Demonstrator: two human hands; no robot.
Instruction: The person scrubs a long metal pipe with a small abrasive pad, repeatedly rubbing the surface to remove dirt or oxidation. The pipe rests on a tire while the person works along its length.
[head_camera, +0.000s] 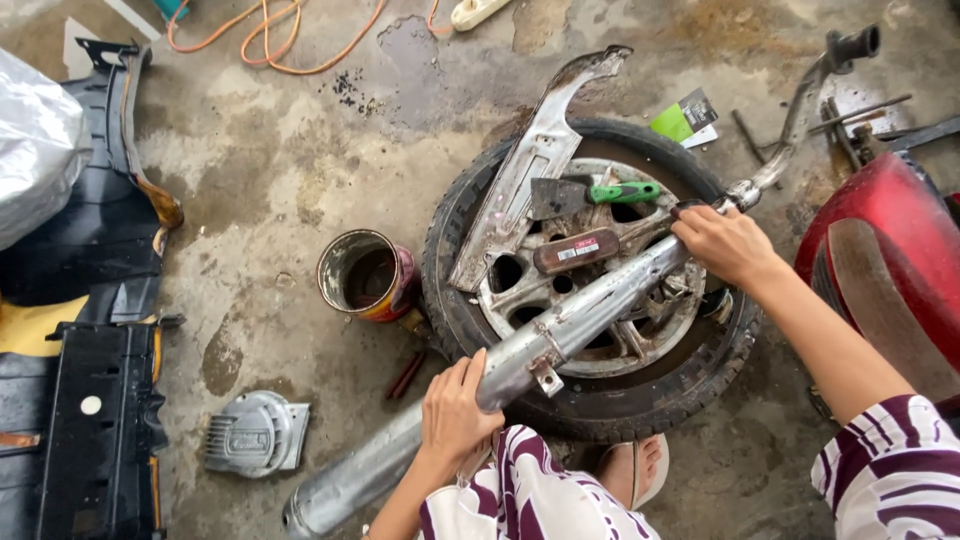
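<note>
Motorcycle repair workshop: stained concrete floor (300, 180), wheel (590, 290), exhaust pipe (560, 335), stripped body panels (95, 300).

We look down on a rough grey concrete floor (300, 170), blotched with darker damp patches and brownish stains, most of all along the top of the frame. An orange cable (268, 40) loops across the upper left, near a cream plastic socket strip (478, 12) at the top centre. Black plastic body panels (95, 330) fill the left edge, with a crumpled silvery plastic bag (35, 140) above them. A dented open tin can (366, 275) stands left of centre, and a grey ribbed metal cover (255, 433) lies at the lower left. A glossy red curved panel (900, 220) sits at the right edge. Daylight falls soft and even.
</note>
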